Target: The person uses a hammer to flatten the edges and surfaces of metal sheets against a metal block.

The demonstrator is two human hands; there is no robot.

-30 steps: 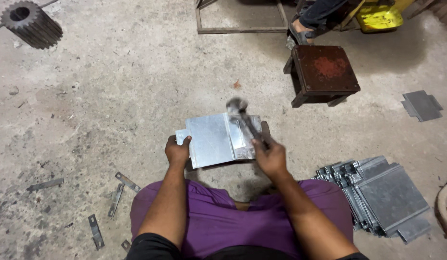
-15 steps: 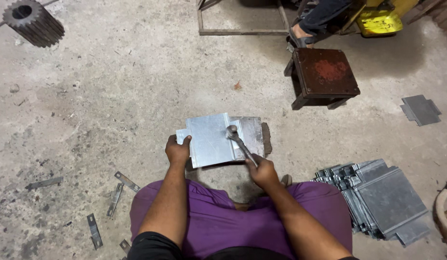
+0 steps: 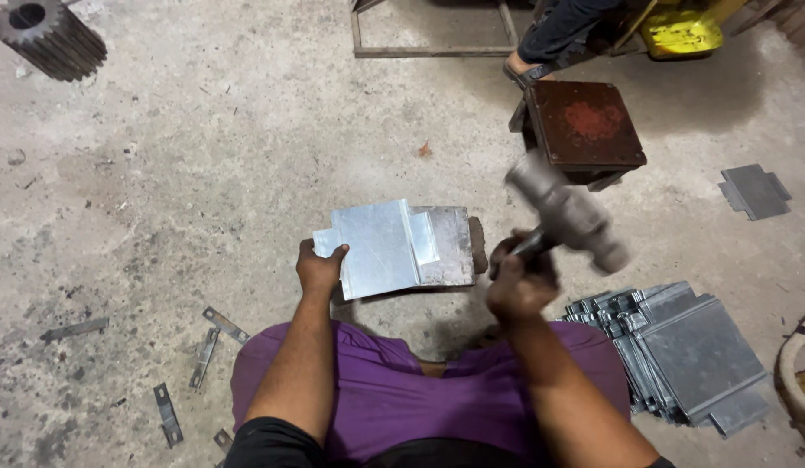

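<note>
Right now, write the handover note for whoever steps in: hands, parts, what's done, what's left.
Left hand pins the left edge of the metal sheet, which lies on a flat block on the floor.
Right hand grips a hammer, raised and blurred, off the sheet to its right.
Stack of similar sheets lies by the right knee; loose strips at left.
Done: the sheet shows a raised fold.
Left: cannot tell how many blows remain.

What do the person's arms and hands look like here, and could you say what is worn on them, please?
Both forearms are bare, and the left hand and right hand wear no gloves. No watch, ring or bracelet is visible. Short black sleeves show at the bottom edge. The right hand is slightly motion-blurred.
</note>
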